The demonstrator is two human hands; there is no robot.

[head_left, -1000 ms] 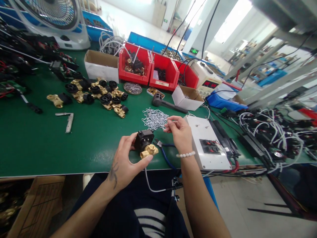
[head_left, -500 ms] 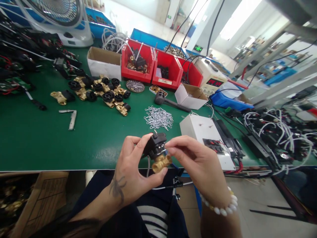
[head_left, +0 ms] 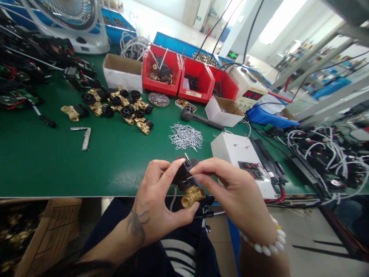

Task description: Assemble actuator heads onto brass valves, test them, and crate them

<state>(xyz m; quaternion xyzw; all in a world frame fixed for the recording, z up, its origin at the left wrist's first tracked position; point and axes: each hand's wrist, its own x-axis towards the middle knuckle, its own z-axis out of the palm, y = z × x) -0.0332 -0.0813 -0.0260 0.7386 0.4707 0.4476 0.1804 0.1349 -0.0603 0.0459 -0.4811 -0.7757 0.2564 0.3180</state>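
My left hand (head_left: 155,200) grips a brass valve with a black plastic top (head_left: 188,184), holding it just off the table's near edge over my lap. My right hand (head_left: 230,192) pinches at the black top from the right, with a thin metal clip between its fingertips, only partly visible. A pile of the same small wire clips (head_left: 186,136) lies on the green mat beyond my hands. A white control box (head_left: 230,148) sits just right of that pile.
Several brass valves with black caps (head_left: 121,107) lie at centre left, a folding tool (head_left: 85,134) near them. Red bins (head_left: 163,71), cardboard boxes (head_left: 122,73), a black mallet (head_left: 198,117) and a fan (head_left: 75,23) line the back. Tangled cables (head_left: 323,150) fill the right.
My right hand left the clip pile and came back to the valve. Both hands drew the valve closer to me and tilted it, brass body down.
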